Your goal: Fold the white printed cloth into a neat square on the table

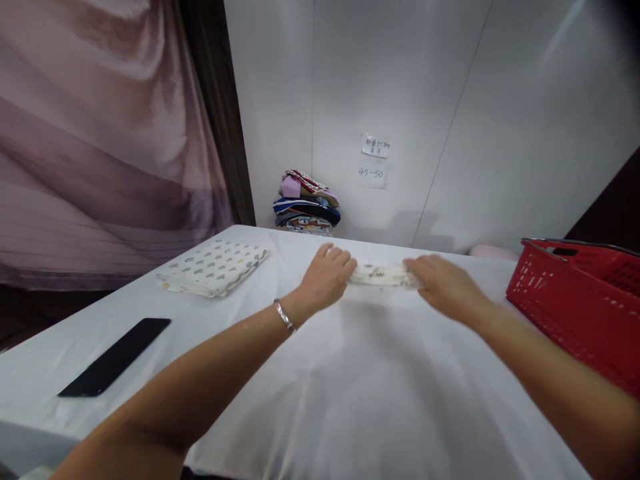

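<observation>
White cloth covers the table (350, 387), which stands against a pale panelled wall. Far across it lies a small folded patterned cloth (383, 275), held at both ends: the left hand (325, 279) curls its fingers over one end and the right hand (443, 283) closes on the other. Keeping both ends level and pulling evenly would probably leave the fold flat. Open room lies on the near side. A red basket (580, 300) crowds the right edge; another folded cloth (215, 267) and a black phone (117, 363) sit left, stacked fabrics (306, 212) behind.
</observation>
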A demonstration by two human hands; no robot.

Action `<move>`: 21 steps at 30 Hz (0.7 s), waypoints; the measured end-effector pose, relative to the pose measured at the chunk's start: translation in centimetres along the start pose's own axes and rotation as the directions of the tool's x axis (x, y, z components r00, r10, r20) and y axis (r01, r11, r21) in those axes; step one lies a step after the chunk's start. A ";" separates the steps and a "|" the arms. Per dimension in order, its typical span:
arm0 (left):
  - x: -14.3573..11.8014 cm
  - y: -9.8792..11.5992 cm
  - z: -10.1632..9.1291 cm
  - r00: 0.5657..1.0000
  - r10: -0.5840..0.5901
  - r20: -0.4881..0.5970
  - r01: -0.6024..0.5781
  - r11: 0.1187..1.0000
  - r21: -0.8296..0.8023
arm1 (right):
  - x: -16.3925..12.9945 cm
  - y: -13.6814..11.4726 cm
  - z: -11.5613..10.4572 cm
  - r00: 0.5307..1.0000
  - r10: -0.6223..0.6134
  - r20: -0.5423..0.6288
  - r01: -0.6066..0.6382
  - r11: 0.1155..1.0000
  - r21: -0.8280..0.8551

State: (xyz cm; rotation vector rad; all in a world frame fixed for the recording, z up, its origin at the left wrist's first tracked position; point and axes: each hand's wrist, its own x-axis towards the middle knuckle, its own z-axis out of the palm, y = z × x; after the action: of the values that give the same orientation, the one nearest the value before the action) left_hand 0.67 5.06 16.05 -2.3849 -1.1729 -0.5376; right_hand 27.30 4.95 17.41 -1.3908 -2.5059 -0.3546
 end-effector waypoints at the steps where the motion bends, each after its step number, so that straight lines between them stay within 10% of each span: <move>1: -1.8 0.7 1.6 0.999 0.018 0.043 -0.018 1.000 -0.015 | -1.2 -0.7 2.3 0.999 -0.038 0.024 0.038 0.999 0.005; 7: -11.2 4.1 9.7 0.967 0.043 0.250 -0.002 0.987 -0.164 | -8.4 -4.4 13.1 0.979 -0.152 0.134 0.131 0.979 0.156; 21: -13.0 4.5 7.6 0.977 -0.084 0.197 0.164 0.884 -0.438 | -11.4 -5.2 13.5 0.999 -0.008 0.037 -0.005 0.943 0.333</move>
State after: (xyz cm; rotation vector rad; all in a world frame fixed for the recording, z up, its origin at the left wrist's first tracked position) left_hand -1.88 -1.71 2.11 -2.8091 -1.4111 -0.7266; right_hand 27.38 -2.28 0.43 -1.2677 -2.4510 0.0971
